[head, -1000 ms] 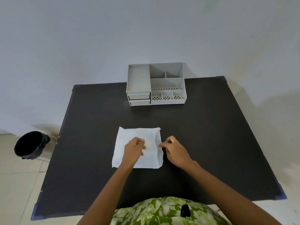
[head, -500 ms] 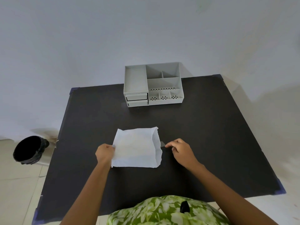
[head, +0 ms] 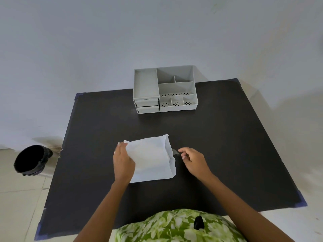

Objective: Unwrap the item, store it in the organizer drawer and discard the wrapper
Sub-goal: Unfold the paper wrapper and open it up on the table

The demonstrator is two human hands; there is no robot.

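Note:
A white paper wrapper (head: 152,159) lies on the black table (head: 227,145), in front of me. My left hand (head: 123,163) grips its left edge and holds that edge raised and turned inward. Just off the wrapper's right side a small flat grey item (head: 174,151) pokes out, and the fingertips of my right hand (head: 194,161) pinch its end. The grey organizer (head: 146,84) stands at the table's far edge against the wall. Its two drawers (head: 147,106), at the lower left of its front, are both shut.
A black bin (head: 31,160) stands on the tiled floor to the left of the table. The organizer's top has several open compartments (head: 175,88). A white wall rises behind the table. My green patterned shirt (head: 176,226) shows at the bottom.
My left hand went from the top of the wrapper to its left edge and lifted it. My right hand drew back to the right, and the grey item now shows beside the wrapper.

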